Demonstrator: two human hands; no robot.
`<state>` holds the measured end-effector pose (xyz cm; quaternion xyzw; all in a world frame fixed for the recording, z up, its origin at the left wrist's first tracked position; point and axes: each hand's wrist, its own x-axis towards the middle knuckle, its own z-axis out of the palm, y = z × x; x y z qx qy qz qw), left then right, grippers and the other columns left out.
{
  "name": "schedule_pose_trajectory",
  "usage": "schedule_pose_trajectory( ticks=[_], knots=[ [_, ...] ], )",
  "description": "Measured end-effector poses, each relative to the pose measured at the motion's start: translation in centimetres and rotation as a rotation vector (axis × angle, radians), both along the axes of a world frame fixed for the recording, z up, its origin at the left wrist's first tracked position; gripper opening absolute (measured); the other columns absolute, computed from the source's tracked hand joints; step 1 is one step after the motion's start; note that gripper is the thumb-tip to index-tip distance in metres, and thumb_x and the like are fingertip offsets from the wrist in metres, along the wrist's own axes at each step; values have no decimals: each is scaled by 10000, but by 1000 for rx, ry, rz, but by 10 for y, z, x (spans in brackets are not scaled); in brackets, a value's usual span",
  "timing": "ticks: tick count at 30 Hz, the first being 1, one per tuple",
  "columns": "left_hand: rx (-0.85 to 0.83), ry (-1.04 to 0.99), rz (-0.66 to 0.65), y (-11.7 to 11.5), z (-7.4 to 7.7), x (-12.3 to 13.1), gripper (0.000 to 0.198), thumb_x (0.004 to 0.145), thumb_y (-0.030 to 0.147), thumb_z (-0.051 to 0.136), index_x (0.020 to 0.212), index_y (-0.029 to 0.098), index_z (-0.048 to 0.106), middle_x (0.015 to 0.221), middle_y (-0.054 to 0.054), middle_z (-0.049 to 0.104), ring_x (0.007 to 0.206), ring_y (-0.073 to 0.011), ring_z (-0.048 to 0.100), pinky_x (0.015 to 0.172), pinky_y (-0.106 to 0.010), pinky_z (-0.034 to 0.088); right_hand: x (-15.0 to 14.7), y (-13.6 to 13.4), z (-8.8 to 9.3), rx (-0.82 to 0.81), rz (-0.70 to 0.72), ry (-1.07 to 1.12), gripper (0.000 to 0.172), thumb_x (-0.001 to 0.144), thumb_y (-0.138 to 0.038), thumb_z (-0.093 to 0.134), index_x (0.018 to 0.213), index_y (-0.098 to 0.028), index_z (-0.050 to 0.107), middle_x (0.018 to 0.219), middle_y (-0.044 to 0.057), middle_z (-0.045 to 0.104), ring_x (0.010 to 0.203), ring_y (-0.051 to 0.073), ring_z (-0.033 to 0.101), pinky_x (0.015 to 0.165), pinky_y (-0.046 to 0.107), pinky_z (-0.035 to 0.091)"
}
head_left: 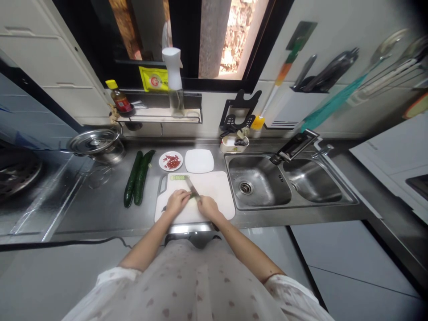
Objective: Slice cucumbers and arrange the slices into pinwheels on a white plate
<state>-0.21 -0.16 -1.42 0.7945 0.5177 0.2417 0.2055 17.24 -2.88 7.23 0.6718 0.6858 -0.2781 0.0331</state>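
A white cutting board (217, 191) with a grey handle slot lies on the steel counter in front of me. My right hand (207, 208) is wrapped round the handle of a kitchen knife (193, 187), its blade slanting up and left over the board. Beside the blade, my left hand (178, 201) has its fingers bent together on a small pale green cucumber piece (192, 200), mostly hidden by the hands and knife. Cut cucumber slices (179, 177) lie in a row along the board's top edge.
Two whole cucumbers (137, 178) lie left of the board. Behind it are a plate of chopped red bits (170, 161) and a white square plate (199, 160). A double sink (264, 178) adjoins on the right, a lidded steel pot (100, 145) stands far left.
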Motion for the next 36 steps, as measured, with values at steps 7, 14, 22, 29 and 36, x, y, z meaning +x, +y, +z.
schedule_pose_trajectory(
  ticks=[7,14,22,29,36],
  knots=[
    [-4,-8,-1,0,-3,0,265,928,319,500,1091,261,700,980,-49,672,941,-185,576,838,-308,453,3,-6,-5,1,16,-2,302,917,-192,406,1090,-123,644,1047,154,692,979,217,644,803,268,445],
    [-24,-22,-2,2,-2,0,258,921,302,507,1077,261,708,970,-53,677,943,-187,582,855,-317,461,14,-25,0,-54,28,-20,298,900,-168,400,1067,-117,642,1045,156,686,958,219,644,773,272,441],
    [-22,-39,-13,2,5,0,250,916,270,510,1067,253,708,974,-51,681,941,-182,590,853,-313,467,17,-34,-1,-72,17,-16,273,898,-163,416,1034,-118,647,1037,161,685,958,220,642,768,272,437],
    [-31,-44,-19,3,4,0,258,923,283,492,1059,249,709,989,-50,687,961,-188,595,882,-323,466,11,-21,-4,-66,26,-7,302,881,-132,409,1066,-110,647,1047,155,689,958,220,647,777,274,442],
    [-20,-55,-24,4,0,-1,255,926,297,493,1052,248,709,978,-46,688,950,-187,596,874,-319,466,8,-17,-3,-52,22,8,289,887,-158,414,1058,-120,645,1049,149,691,957,224,649,768,276,445]
  ],
)
